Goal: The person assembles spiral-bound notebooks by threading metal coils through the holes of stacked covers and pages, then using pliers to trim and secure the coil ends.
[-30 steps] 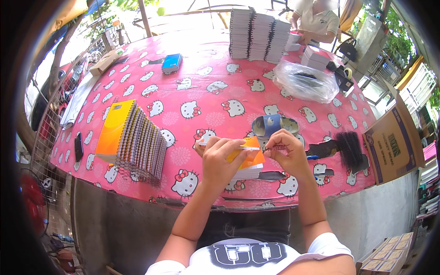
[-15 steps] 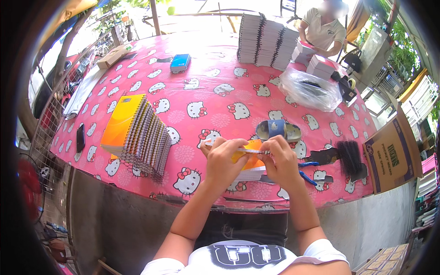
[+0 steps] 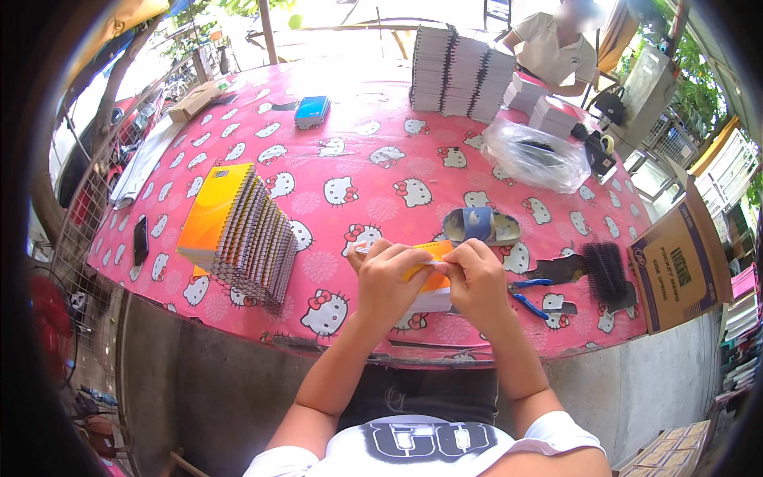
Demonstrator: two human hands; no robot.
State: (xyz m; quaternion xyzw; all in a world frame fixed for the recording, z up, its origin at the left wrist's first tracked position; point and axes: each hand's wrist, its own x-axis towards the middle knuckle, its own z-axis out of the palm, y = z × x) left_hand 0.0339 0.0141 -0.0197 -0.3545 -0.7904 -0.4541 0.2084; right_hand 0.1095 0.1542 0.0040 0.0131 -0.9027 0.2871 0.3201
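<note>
Over the near edge of the table, my left hand [image 3: 388, 277] and my right hand [image 3: 475, 280] pinch a thin notepad [image 3: 430, 263] between their fingertips, its narrow edge toward me. The fingers hide much of it. Beneath the hands, partly covered, sits a small stack of pads [image 3: 433, 301] with white page edges and orange showing above. To the left rises a tall stack of spiral notebooks [image 3: 214, 208] with yellow-orange covers and wire coils facing right. Blue-handled pliers [image 3: 528, 302] lie just right of my right hand.
Beyond my hands rests a blue slipper-like object [image 3: 482, 226]. Rightward are black wire coils [image 3: 606, 273] and a cardboard box [image 3: 675, 258]. Farther back are a clear plastic bag [image 3: 534, 163], tall notebook stacks [image 3: 457, 75], a blue notebook [image 3: 312, 110] and a seated person [image 3: 556, 52]. A phone [image 3: 141, 240] lies far left.
My right hand has shifted slightly left along the notepad, closer to my left hand. The left hand stays nearly in place. The person across the table has lowered an arm from the pads.
</note>
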